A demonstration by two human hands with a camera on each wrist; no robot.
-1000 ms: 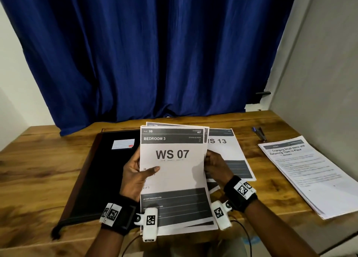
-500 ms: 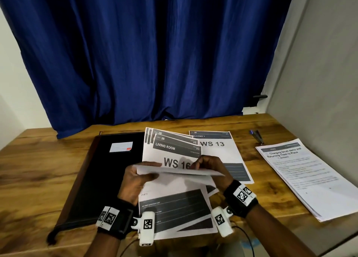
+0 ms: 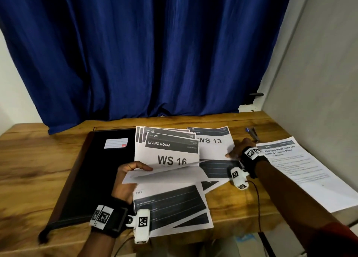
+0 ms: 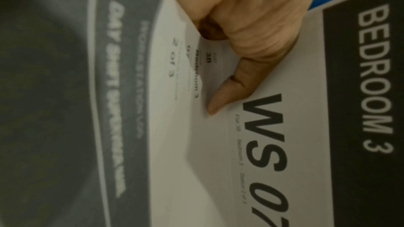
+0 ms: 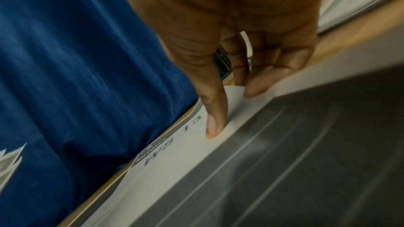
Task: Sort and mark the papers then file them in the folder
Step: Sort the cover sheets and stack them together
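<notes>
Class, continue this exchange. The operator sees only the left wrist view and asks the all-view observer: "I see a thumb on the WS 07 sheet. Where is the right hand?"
Observer: The right hand pinches the edge of the WS 13 sheet, which lies on the table.
Operator: What is behind my WS 07 sheet?
Observer: The WS 07 sheet droops forward in the left hand, baring a WS 16 sheet.
Operator: And the folder?
Observer: The folder lies closed, left of the held sheets.
</notes>
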